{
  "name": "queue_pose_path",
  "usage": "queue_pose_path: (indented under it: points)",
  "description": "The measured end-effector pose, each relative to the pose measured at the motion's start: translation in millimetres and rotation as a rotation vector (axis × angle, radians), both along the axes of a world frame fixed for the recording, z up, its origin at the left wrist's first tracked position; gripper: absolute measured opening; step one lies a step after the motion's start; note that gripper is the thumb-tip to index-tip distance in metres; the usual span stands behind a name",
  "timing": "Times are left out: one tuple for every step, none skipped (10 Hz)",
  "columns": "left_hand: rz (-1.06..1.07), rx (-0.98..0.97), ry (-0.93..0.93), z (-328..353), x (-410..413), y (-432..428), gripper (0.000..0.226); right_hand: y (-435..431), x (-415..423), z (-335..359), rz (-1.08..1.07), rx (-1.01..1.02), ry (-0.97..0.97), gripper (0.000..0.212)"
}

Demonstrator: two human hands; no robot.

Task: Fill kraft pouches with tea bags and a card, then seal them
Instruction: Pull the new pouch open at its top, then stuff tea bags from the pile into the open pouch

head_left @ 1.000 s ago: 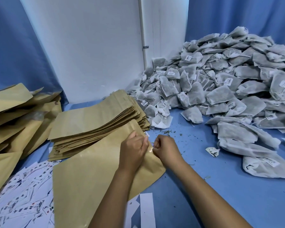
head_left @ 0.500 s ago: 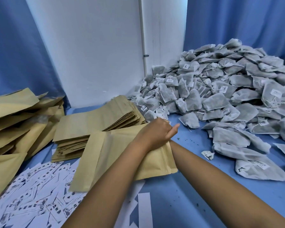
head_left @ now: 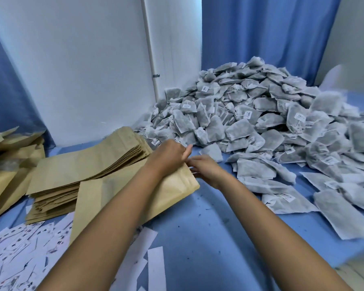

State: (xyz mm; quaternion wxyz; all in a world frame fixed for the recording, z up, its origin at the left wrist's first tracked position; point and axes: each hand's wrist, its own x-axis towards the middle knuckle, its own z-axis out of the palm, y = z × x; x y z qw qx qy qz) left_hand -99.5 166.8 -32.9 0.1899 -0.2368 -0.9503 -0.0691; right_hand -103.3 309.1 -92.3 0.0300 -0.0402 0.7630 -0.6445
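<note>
Along the left edge of the table [head_left: 198, 238], a loose heap of kraft pouches [head_left: 6, 164] slumps against the blue curtain, and printed cards [head_left: 15, 255] lie scattered at the near left corner. Just right of them stands the neat stack of flat pouches [head_left: 82, 166], and lying partly on it, mouth pointing toward the tea, is the one pouch [head_left: 118, 198] I am working on.

My left hand [head_left: 168, 156] sits at that pouch's mouth, fingers curled and thumb up; I judge its grip is clamped on the top lip, holding the mouth, though the contact itself is hidden under my knuckles. My left forearm crosses the pouch's body from the near side. My right hand [head_left: 206, 169] is just beside the left, at the pouch's right corner, its fingers reaching toward the opening and blurred; I cannot tell whether its grip is together on the edge or apart.

So the step in hand looks like opening the pouch, with nothing visibly inside yet. Next my right hand must go to the pile of tea bags [head_left: 261, 122], which fills the far right corner and spills along the right edge, and bring some back while the left keeps the mouth open.
</note>
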Motion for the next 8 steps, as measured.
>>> queue_pose_path:
  points:
    - [0.025,0.039,-0.046,-11,-6,18,0.048,39,0,-17,-0.484,0.309,0.163,0.031]
    - [0.030,0.037,-0.064,-22,-8,37,0.050,96,7,-44,-0.858,0.743,0.086,0.072]
    - [0.031,0.043,-0.114,-30,-9,52,0.049,129,9,-67,-0.832,0.831,-0.209,0.088]
    - [0.075,0.115,-0.227,-30,-7,62,0.044,123,-8,-71,-0.599,0.867,-0.225,0.082]
    - [0.133,0.230,-0.336,-30,-9,63,0.038,86,-28,-63,-0.155,0.547,-0.012,0.057]
    - [0.111,0.179,-0.347,-35,-23,57,0.034,74,-43,-57,-0.182,0.233,0.138,0.022]
    - [0.090,0.482,-0.226,-37,-38,51,0.052,99,-72,-55,-0.720,0.397,0.379,0.028]
    - [0.129,0.397,-0.184,-30,-47,42,0.047,143,-108,-55,-0.857,0.701,0.149,0.083]
